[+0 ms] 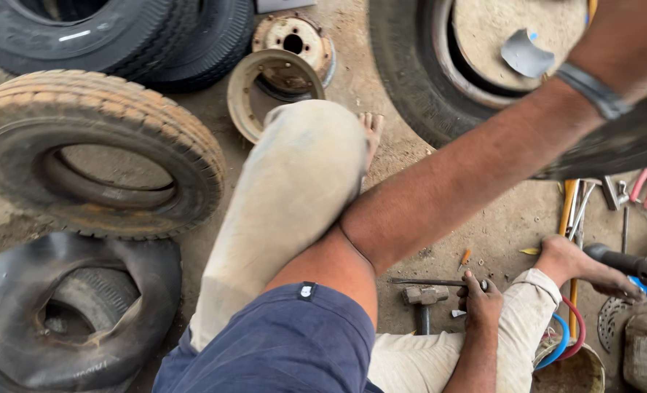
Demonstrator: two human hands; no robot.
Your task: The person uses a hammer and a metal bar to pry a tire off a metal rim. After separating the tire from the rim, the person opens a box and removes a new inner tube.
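Sitting low on the workshop floor [483, 240] with your knees drawn up, you have your tools laid close in front of you. One of your hands [478, 300] is down between your legs, fingers curled shut around the end of a thin metal rod [429, 282] that lies flat on the ground; I judge it your left, since your arms seem to cross, though the overlap makes that uncertain. Just beside the rod sits a short hammer [424, 296], its head touching nothing but the floor, placed where a small reach would get it.

Your other arm stretches up and away toward the upper right corner, past a wristband [593, 89], and its hand runs out of view, so I cannot tell what it does. It reaches over a large tyre [403, 65] with its rim disc showing.

Near your foot [578, 266] lie long tools in a loose bundle [574, 211], with pliers [644, 185] farther right. A round basin [574, 371] by the bottom edge carries looped blue and red hoses on its rim; its inside looks bare.

To the left, a dusty tyre [97, 149] lies flat, a slack inner tube [76, 313] below it, and a rusty wheel rim [279, 80] leans beyond your knee.
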